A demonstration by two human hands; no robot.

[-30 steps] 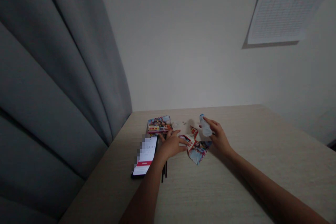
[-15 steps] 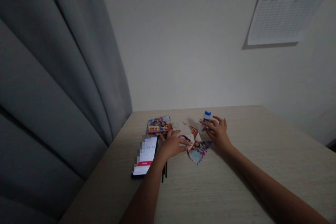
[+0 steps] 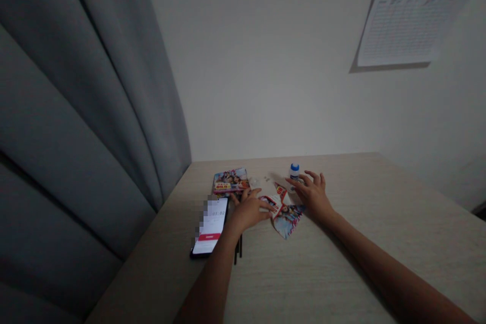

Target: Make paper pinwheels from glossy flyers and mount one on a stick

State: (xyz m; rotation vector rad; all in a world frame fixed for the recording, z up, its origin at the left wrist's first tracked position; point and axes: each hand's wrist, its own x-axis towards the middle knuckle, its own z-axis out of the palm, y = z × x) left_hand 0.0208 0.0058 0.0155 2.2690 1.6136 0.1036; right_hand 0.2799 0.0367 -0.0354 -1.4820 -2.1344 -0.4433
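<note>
Two slim black sticks (image 3: 240,249) lie on the pale wood-grain tabletop (image 3: 322,273), beside a lit phone (image 3: 208,233) that is partly covered by the left forearm. The folded printed paper (image 3: 286,220) lies between the hands, its flaps uneven. The left hand (image 3: 248,211) rests with fingers spread, some of them on the paper's near-left flap, gripping nothing visible. The right hand (image 3: 315,200) has its fingers apart at the paper's right side.

Principal change: the blue-capped bottle (image 3: 294,168), blurred and tilted in the right hand a second ago, is now upright just beyond the fingertips. In my judgement the right hand no longer carries its weight; whether a finger touches it, I cannot tell. The paper's position is unchanged.

Farther left lies a colourful printed leaflet (image 3: 230,180); beyond, a lined sheet (image 3: 402,30) hangs on the wall (image 3: 273,71).
</note>
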